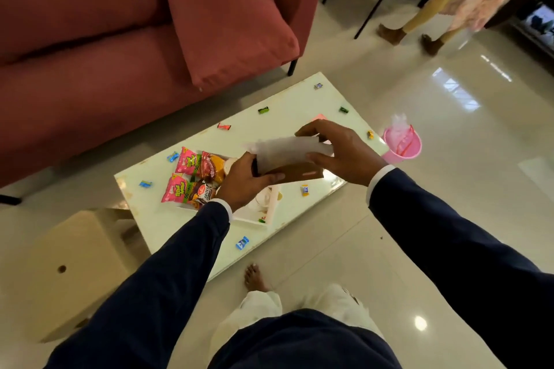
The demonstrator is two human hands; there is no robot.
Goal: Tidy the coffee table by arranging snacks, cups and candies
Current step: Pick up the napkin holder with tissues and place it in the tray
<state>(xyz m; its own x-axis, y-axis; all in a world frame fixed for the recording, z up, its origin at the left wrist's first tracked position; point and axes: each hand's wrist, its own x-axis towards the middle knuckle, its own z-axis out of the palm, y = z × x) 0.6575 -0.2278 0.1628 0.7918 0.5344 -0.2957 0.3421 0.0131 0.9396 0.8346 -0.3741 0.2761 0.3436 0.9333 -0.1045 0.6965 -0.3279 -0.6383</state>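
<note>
Blue candy [242, 242] lies at the near edge of the table [302, 105]; a knock drops it. Left hand [244, 181] grips the brown holder [295, 174] by its end; right hand [338, 151] pinches white tissue [281, 150] over it, above the snack tray [269, 213]. Risk: holder tips w/ pull, tissue tears. Far candies [317, 86] scattered, unsorted.

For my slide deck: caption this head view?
Both hands, left and right, hold a brown tissue box above a candy-strewn white coffee table.

The head camera looks steeply down, close over both hands, onto the coffee table [302, 99].
</note>
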